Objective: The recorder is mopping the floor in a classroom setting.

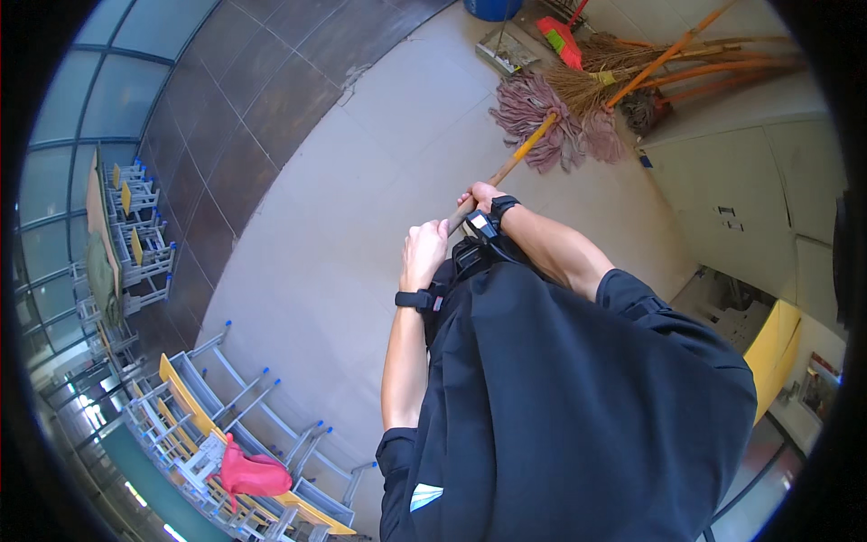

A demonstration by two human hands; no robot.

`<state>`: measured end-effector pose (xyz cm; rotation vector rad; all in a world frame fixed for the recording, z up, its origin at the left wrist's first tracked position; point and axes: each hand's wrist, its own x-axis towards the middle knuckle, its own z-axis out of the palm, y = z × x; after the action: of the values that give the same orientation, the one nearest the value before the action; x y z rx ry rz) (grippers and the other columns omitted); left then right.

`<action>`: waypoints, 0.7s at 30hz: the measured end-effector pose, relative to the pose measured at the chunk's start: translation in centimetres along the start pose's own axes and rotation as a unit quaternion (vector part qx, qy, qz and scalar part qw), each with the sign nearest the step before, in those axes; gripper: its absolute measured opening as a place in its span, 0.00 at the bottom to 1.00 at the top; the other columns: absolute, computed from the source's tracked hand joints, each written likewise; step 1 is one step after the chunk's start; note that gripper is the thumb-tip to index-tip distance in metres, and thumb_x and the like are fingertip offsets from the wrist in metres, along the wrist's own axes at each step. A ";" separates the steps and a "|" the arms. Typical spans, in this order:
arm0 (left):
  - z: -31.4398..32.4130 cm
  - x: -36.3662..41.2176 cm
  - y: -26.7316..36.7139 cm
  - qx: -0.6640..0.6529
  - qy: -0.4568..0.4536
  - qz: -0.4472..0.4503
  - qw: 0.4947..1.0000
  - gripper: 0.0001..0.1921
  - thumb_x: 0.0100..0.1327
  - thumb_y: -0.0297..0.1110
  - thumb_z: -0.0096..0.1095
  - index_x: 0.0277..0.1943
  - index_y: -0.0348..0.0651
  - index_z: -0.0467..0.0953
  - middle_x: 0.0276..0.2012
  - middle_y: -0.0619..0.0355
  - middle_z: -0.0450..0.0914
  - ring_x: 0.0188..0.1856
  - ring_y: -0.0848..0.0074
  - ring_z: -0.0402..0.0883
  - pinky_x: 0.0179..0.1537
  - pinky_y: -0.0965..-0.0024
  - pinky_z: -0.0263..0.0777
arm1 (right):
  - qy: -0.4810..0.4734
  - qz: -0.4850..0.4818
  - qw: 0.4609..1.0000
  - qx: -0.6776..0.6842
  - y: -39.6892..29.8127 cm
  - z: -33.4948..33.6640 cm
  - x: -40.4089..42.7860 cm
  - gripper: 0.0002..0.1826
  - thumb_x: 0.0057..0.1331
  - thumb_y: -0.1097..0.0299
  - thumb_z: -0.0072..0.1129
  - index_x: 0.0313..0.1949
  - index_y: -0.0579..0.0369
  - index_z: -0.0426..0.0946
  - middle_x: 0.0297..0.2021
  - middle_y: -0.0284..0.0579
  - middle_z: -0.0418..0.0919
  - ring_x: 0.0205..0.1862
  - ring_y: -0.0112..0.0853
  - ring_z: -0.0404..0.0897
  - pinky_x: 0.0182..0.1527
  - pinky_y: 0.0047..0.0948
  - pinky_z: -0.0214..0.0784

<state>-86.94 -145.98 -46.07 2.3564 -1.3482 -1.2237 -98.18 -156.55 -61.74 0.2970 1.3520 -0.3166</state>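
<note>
Both hands grip the wooden handle point(509, 166) of a string mop. My left hand point(423, 244) is closed round its end near my waist, and my right hand point(482, 196) holds it a little farther up. Each wrist wears a black strap. The mop's pinkish-grey string head point(535, 122) is spread on the pale tiled floor. Beside it rests a second mop head point(600, 137) with an orange handle. Straw brooms point(582, 85) lie close behind, partly overlapping the mops.
Beyond the mop are a dustpan point(504, 49), a red brush point(561, 42) and a blue bucket point(492, 7). Cabinets point(725, 183) line the right side. Desks point(189, 400) stand at lower left, one bearing a red bag point(254, 471). Dark floor tiles point(237, 101) border the pale ones.
</note>
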 end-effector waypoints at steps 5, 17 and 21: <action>-2.6 -5.3 0.1 0.029 0.052 -0.020 0.998 0.17 0.61 0.43 0.46 0.33 0.37 0.77 0.28 0.37 0.75 0.35 0.46 0.74 0.37 0.53 0.68 | -0.032 -0.027 0.997 -0.069 0.7 -1.4 3.3 0.08 0.63 0.76 0.31 0.42 0.58 0.55 0.19 0.43 0.63 0.20 0.32 0.66 0.25 0.33 0.68; -4.0 -28.4 0.0 0.086 0.206 -0.230 0.947 0.15 0.60 0.40 0.49 0.26 0.38 0.74 0.22 0.45 0.74 0.27 0.51 0.73 0.28 0.56 0.66 | -0.084 0.130 0.942 -0.296 18.9 -2.7 2.1 0.08 0.62 0.74 0.37 0.25 0.59 0.62 0.20 0.45 0.67 0.21 0.37 0.69 0.31 0.35 0.70; -3.3 -31.4 0.9 0.086 0.245 -0.248 0.933 0.11 0.58 0.36 0.53 0.25 0.38 0.73 0.20 0.46 0.73 0.25 0.52 0.73 0.26 0.57 0.66 | -0.086 0.198 0.937 -0.276 23.6 -3.0 -0.1 0.11 0.63 0.69 0.44 0.22 0.56 0.61 0.14 0.37 0.62 0.24 0.33 0.69 0.33 0.33 0.66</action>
<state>-93.20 -122.78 -25.51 2.9687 -0.7491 -0.5286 -91.68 -133.71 -61.58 0.0619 1.1234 0.3685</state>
